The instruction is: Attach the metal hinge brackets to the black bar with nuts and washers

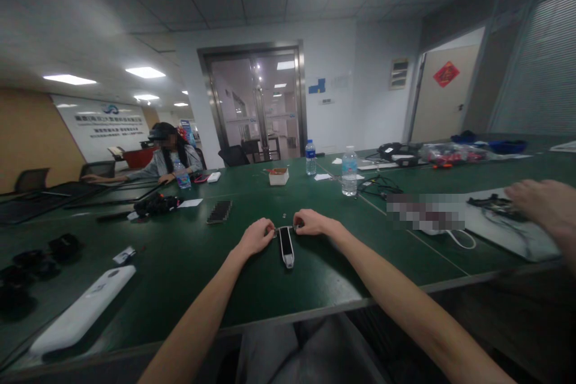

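A small black and white handheld device (286, 246) lies lengthwise on the green table (189, 276) in front of me. My left hand (257, 236) is curled at the device's far left corner, its fingers pinched against it. My right hand (311, 222) is curled at the far right corner in the same way. Both arms stretch forward from the near table edge. What the fingertips pinch is too small to make out.
A white oblong case (83, 312) lies near left. A dark phone (219, 212), a white box (278, 176) and two water bottles (349, 170) stand farther back. Another person's hand (542, 204) reaches over a laptop at right. A seated person (168, 159) works far left.
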Demonstrator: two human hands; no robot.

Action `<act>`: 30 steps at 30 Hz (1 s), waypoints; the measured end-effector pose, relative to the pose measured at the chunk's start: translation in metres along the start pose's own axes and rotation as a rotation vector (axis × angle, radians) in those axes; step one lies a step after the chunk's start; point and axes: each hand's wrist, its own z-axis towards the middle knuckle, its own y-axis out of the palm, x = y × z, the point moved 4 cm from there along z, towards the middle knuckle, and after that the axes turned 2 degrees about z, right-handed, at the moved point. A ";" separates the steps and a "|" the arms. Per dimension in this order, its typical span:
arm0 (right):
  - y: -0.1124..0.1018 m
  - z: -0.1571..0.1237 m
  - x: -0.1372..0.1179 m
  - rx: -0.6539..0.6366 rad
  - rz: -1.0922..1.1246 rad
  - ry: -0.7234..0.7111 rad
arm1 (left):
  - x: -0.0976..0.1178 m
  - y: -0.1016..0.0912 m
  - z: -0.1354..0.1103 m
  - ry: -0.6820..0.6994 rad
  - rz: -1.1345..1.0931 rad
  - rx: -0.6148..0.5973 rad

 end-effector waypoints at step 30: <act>0.005 0.002 0.007 -0.049 0.150 -0.025 | 0.001 -0.005 -0.002 -0.039 -0.023 -0.026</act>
